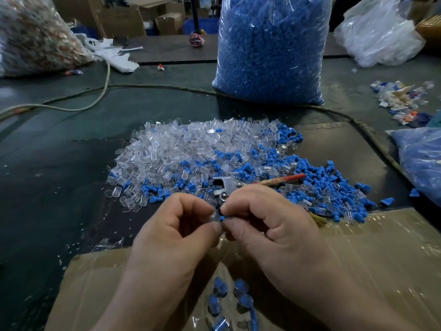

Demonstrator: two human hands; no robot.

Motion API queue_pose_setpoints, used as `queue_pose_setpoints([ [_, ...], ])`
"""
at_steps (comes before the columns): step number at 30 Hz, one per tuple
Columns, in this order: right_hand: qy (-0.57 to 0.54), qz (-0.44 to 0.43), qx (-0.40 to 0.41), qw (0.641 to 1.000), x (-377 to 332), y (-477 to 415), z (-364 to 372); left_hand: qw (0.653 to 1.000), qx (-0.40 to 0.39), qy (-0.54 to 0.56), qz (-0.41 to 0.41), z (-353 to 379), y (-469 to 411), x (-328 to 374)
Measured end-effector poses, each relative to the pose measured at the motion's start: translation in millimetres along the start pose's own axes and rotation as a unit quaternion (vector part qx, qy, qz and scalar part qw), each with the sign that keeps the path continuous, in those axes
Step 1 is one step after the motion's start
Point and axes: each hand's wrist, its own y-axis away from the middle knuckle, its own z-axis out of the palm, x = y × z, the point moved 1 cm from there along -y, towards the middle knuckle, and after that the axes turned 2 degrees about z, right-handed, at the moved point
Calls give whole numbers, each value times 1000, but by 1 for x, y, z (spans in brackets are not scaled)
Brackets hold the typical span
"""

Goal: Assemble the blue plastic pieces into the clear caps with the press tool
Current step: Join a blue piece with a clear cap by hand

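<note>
Far left, back: large clear bag of mixed brownish pieces (35, 37) on the dark table (47, 187). White cable (105, 87) runs out from beside it and curves across the table; crumpled white sheet (117, 57) just to its right.

Centre-left: heap of clear caps (181, 149), loose, piled on each other, a few strays at its near-left edge.

Near centre: left hand (176, 235), fingers curled, thumb and forefinger pinching one clear cap (214, 216). Held above the near edge of the heap, over the cardboard box flap (358, 259).

Directly right, touching that cap: blue piece (222, 218), small, only its tip visible, pinched by the right hand (269, 225). Right fingers tightly curled. Fingertips of both hands meet at the two parts.

Below the hands, inside the box: several caps with blue inside (229, 297), blurred.

Just behind the right knuckles: press tool (229, 185), metal head, red handle (286, 179) pointing right across the heap. Cannot tell if it touches the hand.

Behind, centre-right: tall clear bag of blue pieces (272, 48), upright.

Right of the tool: loose blue pieces (322, 185) mixed with caps.

Far right: crumpled clear bag (379, 34) at back, small scrap heap (401, 99), second bag of blue (422, 158) at the edge
</note>
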Motion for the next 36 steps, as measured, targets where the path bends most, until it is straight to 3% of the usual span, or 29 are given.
queue_pose_setpoints([
  [6,8,-23,40,999,1,-1,0,999,-14,45,-8,3,2,6],
  [13,47,-65,28,996,4,-2,1,985,-69,147,-59,8,4,17],
  [20,57,-74,18,995,6,-1,1,975,-60,198,-85,5,1,16],
  [25,102,-68,-26,992,11,-1,3,986,-85,113,-83,9,4,14],
  [30,107,-77,-15,991,7,0,4,989,-76,90,-85,7,4,17],
  [33,199,-81,-34,976,7,-2,0,992,-51,78,-83,5,4,17],
  [36,359,46,-79,929,23,-8,-13,995,-17,59,-81,3,4,18],
])
